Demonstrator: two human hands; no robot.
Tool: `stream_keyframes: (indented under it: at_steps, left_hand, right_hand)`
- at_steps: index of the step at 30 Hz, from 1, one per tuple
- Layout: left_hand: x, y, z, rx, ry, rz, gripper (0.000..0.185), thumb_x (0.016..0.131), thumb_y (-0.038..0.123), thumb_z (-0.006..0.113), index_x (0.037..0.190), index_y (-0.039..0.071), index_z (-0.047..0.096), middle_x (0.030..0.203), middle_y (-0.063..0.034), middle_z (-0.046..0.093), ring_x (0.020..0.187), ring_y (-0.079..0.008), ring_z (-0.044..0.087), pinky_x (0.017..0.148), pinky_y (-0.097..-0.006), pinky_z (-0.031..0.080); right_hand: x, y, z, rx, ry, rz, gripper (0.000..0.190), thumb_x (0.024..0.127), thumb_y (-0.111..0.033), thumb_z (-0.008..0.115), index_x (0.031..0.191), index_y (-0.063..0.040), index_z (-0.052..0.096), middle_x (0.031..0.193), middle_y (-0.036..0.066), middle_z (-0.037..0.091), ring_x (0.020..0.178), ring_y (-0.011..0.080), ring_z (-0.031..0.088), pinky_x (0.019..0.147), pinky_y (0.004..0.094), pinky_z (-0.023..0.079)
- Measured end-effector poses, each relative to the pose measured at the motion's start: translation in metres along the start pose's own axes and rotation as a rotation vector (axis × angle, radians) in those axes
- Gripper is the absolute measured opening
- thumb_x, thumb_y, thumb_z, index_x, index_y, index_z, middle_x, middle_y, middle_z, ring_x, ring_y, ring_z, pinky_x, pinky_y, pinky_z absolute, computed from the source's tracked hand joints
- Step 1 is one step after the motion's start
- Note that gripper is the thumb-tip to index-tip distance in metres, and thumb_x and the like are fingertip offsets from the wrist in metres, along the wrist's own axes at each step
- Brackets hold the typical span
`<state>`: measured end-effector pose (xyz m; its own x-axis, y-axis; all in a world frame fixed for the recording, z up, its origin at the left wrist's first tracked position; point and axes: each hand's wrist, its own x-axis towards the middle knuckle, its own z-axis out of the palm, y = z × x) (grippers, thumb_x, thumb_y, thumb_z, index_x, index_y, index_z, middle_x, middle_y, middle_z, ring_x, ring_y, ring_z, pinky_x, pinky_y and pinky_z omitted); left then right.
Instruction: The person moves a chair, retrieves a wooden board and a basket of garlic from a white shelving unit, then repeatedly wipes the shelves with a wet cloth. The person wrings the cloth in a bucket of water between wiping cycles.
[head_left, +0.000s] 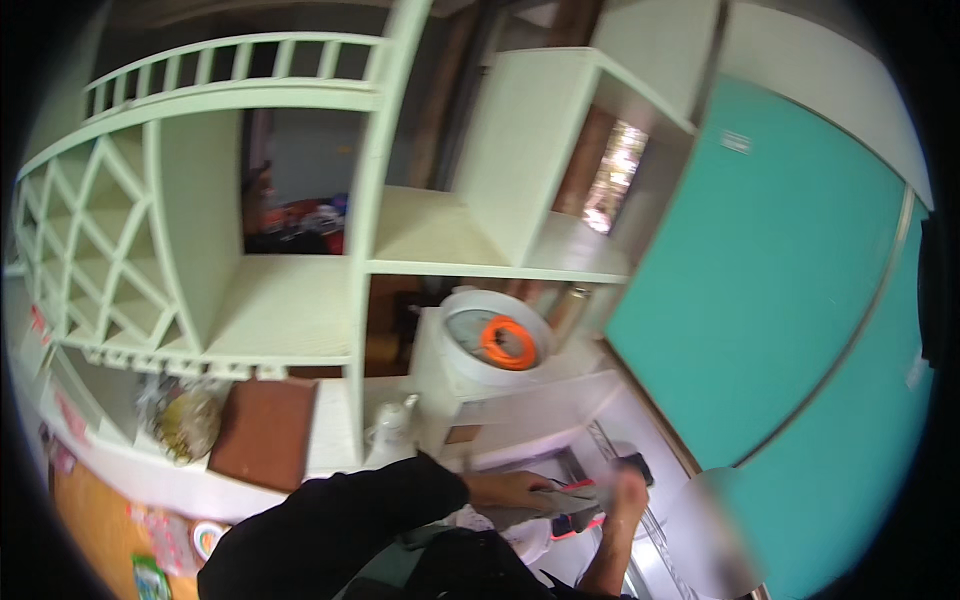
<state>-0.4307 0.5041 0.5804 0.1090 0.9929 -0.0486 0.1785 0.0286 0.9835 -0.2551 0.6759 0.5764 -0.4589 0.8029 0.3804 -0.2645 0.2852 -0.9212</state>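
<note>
Low in the view, a grey cloth (551, 504) is stretched between my two hands. My left hand (523, 489) grips its left part, below a black sleeve. At the cloth's other end is my right hand (628, 496), blurred, with its fingers closed on the fabric. Just beyond the right hand sits a small dark object (640, 466), too blurred to name. Beneath the cloth lies a red-and-black item (576, 523), partly covered. A pale pinkish basin (531, 543) shows below my left hand, half hidden by my clothing.
A metal-edged sink (559, 463) lies past my hands. Behind it stands a white tub (456, 341) with a coiled orange hose (507, 343), beside a white teapot (391, 424). Left are a brown board (262, 433) and a plastic bag (187, 424). Pale green shelving (362, 225) and teal panels (765, 247) surround the counter.
</note>
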Motion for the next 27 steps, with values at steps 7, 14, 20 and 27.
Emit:
stream_keyframes:
  at_steps: [7,14,20,27]
  left_hand:
    - [0.020,-0.037,0.006,-0.132,-0.015,0.105,0.027,0.091,0.026,0.057,0.100,0.002,0.063,0.080,0.0024,0.057,0.076,-0.0078,0.050,0.069,-0.0287,0.044]
    - [0.008,-0.031,-0.014,0.483,0.780,0.470,0.021,0.093,0.018,0.051,0.099,0.002,0.063,0.094,-0.0167,0.065,0.087,-0.0342,0.061,0.075,-0.0391,0.048]
    - [-0.006,-0.014,-0.027,0.101,0.674,0.201,0.024,0.096,0.023,0.052,0.106,0.003,0.059,0.088,-0.0085,0.060,0.080,-0.0133,0.052,0.073,-0.0333,0.045]
    - [-0.039,0.026,-0.042,0.095,-0.014,0.176,0.039,0.094,0.028,0.058,0.121,0.000,0.054,0.101,-0.0020,0.060,0.090,-0.0102,0.055,0.082,-0.0279,0.046]
  right_hand:
    - [0.002,-0.004,0.014,0.128,-0.279,0.044,0.021,0.095,-0.020,0.060,0.104,-0.001,0.062,0.095,0.002,0.059,0.087,0.0100,0.051,0.079,0.0235,0.041]
    - [0.001,-0.030,0.041,-0.319,-0.121,0.019,0.027,0.089,-0.010,0.058,0.111,0.003,0.066,0.101,0.012,0.067,0.091,0.0209,0.060,0.084,0.0316,0.048]
    - [0.035,-0.020,0.038,-0.150,-0.191,-0.220,0.023,0.096,-0.019,0.058,0.110,-0.002,0.060,0.094,0.001,0.058,0.083,0.0086,0.050,0.075,0.0227,0.041]
    - [0.012,-0.021,0.109,-0.164,-0.213,0.046,0.023,0.096,-0.015,0.055,0.115,-0.004,0.062,0.101,0.001,0.061,0.090,0.0110,0.054,0.081,0.0253,0.044]
